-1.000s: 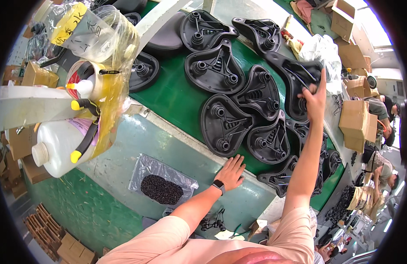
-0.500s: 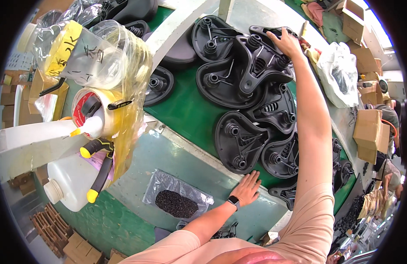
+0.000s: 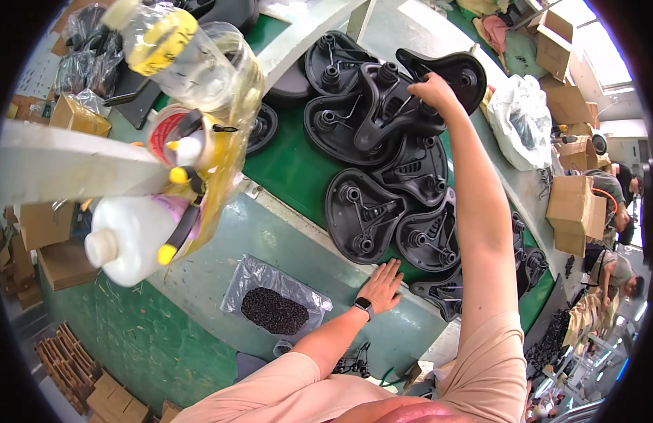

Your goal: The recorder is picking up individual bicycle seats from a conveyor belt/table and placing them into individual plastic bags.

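Note:
Several black bicycle saddles lie upside down, rails and springs showing, on a green belt. At the far end of the pile my right hand is closed on a bicycle saddle, which is tilted; part of its underside is behind my fingers. Just left of that hand another saddle overlaps those beneath it. My left hand rests flat with fingers stretched on the bench's edge, holding nothing. The closest saddle to it is a nearer one.
A clear plastic bag of small black pieces lies on the bench. To the left, a pale post carries taped-on bottles and a white jug. A white plastic bag and cartons stand right; people work beyond.
The saddle at my right hand has swung round and tilted, its broad end now toward the right. My right hand has moved slightly left and nearer. My left hand stays flat on the edge.

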Demonstrator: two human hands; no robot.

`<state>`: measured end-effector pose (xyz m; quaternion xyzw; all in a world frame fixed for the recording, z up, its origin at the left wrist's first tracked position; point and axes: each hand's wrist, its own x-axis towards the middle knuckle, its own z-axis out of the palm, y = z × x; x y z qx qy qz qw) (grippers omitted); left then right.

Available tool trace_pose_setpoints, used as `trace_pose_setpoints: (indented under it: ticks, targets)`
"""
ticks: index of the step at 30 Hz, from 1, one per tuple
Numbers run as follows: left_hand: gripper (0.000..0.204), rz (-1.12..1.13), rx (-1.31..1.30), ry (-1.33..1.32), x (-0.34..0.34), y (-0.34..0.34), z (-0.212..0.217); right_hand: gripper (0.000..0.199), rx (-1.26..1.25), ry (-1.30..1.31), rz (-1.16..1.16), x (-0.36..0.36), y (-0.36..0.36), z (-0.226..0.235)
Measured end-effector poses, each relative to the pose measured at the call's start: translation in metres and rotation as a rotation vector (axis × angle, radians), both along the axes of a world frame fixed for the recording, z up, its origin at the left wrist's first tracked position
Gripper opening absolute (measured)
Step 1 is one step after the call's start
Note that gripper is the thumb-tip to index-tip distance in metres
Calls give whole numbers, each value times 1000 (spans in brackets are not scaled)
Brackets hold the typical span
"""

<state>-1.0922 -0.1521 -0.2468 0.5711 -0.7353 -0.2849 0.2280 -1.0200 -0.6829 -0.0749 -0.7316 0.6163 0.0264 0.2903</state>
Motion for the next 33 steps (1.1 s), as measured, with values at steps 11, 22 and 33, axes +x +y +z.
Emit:
trace_pose_setpoints:
  ticks: [11, 22, 33]
  targets:
    - [52, -367, 208, 26, 38, -6, 15, 81, -11, -892, -205, -172, 429, 217]
    - [55, 187, 920, 921, 225, 350, 235, 80, 448, -872, -274, -277, 841, 148]
    - [84, 1031, 769, 1047, 394, 605, 135, 78, 773, -916, -156, -111, 927, 62]
